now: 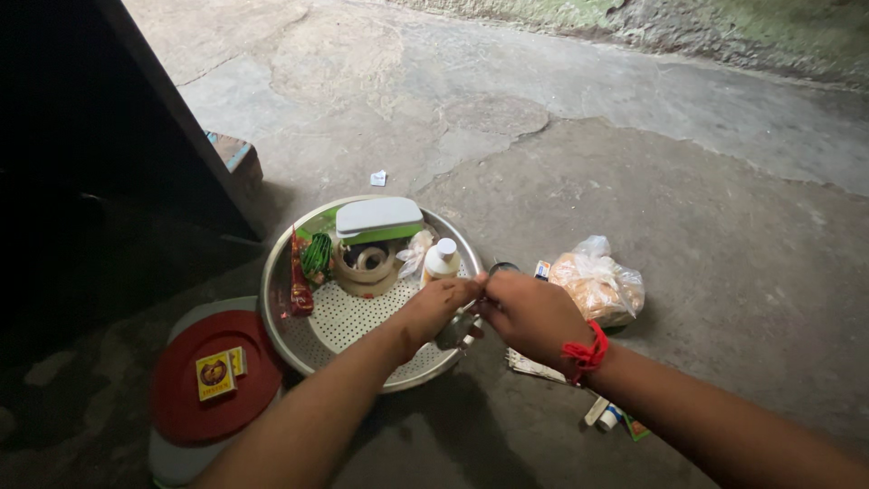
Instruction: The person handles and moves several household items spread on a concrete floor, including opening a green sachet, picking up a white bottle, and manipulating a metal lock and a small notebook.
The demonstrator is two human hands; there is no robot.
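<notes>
Steel perforated tray (319,340) rim beneath both hands, fingers (471,288) pinched together on something unseen.

The perforated tray (312,340) was silver, the lid (186,398) red, the matchboxes (215,374) yellow, and the wrist thread (587,353) red.

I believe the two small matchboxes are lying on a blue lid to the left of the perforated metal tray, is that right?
Not quite: the lid is red, not blue. The head view shows the two small matchboxes lying on it, to the left of the perforated metal tray, as you said.
</notes>
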